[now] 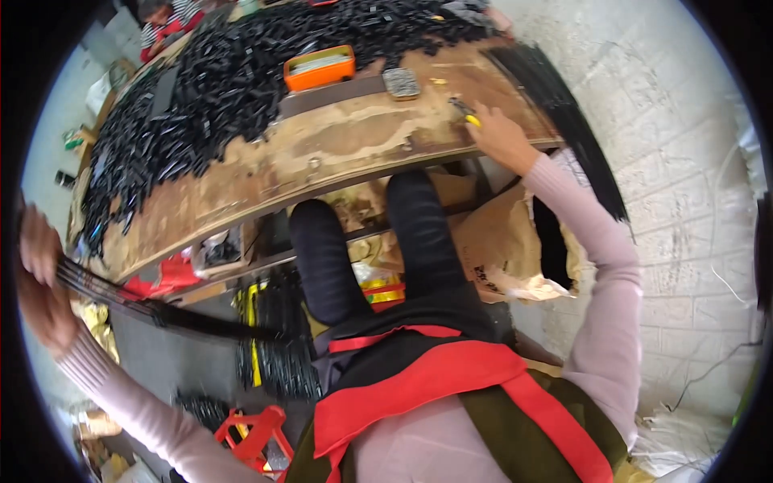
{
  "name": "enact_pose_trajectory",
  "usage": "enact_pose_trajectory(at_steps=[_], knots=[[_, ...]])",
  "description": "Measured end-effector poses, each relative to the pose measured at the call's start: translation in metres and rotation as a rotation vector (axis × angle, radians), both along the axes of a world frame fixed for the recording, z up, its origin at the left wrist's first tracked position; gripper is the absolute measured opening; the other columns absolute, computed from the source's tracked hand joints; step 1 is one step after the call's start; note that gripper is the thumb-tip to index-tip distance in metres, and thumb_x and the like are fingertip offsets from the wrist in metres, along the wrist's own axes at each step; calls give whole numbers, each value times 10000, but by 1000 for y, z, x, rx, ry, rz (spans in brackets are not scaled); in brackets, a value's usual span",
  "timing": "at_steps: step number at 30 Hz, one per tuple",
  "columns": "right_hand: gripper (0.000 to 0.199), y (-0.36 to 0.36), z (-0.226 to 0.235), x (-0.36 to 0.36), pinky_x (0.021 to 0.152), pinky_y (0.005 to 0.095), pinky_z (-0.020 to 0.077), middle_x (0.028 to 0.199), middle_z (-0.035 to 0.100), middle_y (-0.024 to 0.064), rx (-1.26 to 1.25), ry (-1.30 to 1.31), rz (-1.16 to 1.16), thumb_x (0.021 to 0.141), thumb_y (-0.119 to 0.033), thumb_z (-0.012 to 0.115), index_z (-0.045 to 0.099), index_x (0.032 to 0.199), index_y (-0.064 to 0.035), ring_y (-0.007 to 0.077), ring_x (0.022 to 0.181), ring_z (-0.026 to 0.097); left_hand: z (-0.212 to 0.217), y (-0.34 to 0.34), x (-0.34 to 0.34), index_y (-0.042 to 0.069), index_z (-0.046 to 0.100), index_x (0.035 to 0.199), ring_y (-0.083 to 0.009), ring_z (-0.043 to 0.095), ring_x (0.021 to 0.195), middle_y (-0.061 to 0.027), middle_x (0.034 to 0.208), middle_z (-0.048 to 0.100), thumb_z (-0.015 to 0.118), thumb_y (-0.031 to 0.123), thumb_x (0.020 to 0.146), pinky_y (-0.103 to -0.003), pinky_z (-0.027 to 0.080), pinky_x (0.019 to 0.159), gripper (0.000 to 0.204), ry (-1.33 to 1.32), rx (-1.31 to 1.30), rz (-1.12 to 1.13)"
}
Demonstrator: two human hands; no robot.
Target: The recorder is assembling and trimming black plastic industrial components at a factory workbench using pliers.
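Note:
At the far left edge, my left hand point(44, 278) is closed around a bundle of long thin black strips point(153, 310). The strips hang off the bench's left side and slant down toward my lap. My right hand point(503, 138) is over the right part of the wooden bench point(427, 121), its fingers on small pliers point(467, 113) with yellow on the handle. The jaws of the pliers point away from me, toward the upper left. Blur and the picture's rim partly hide the left fingers.
A large heap of short black pieces point(201, 105) covers the bench's far and left parts. An orange box point(320, 69) and a small tray of metal bits point(400, 84) stand midway. More black strips point(564, 105) lie along the right wall. Another person point(165, 24) sits at far left.

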State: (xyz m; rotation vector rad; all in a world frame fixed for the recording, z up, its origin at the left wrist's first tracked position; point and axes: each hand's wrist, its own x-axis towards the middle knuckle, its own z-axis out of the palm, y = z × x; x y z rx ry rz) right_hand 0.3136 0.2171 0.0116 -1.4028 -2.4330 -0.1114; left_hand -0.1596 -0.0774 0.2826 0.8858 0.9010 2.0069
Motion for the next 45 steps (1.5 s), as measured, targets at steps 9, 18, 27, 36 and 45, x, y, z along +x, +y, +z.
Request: enact_pose_trajectory(at_steps=[9,18,27,36,45], knots=[[189,74,-10,73,605,393,544,820,654,123,310,-403,-168,898,-205,534,649,821,-78,311,740,656,-298,-61,72,58,648,1055,-75,362,527,21,653,436,437,321,1015,-227,292,478,340,479,-929,-15],[281,187,-60,254,837,487,502,1055,646,281,145,-502,-368,938,-208,516,560,1082,28,438,994,622,-513,-84,33,41,522,1341,-384,547,1092,-252,1132,577,574,282,944,-407,421,983,467,1156,-843,502],[178,201,-12,284,716,467,537,988,671,228,307,-570,-335,951,-144,462,582,934,-13,377,857,673,-254,2,92,-3,631,1167,-179,642,899,-122,949,669,553,101,959,-308,495,807,245,709,-438,175],[252,134,30,176,697,455,533,812,677,249,144,-40,-373,736,-217,644,670,753,32,356,778,679,-222,34,203,62,639,1130,-337,629,921,-129,1042,616,607,82,901,-385,518,771,232,1091,23,-325],[266,175,131,183,397,306,376,588,606,87,-94,365,-366,832,-213,677,626,769,41,173,393,504,-249,35,214,75,638,1152,-341,631,894,-129,978,630,583,129,931,-389,513,758,235,1145,-146,-599]])
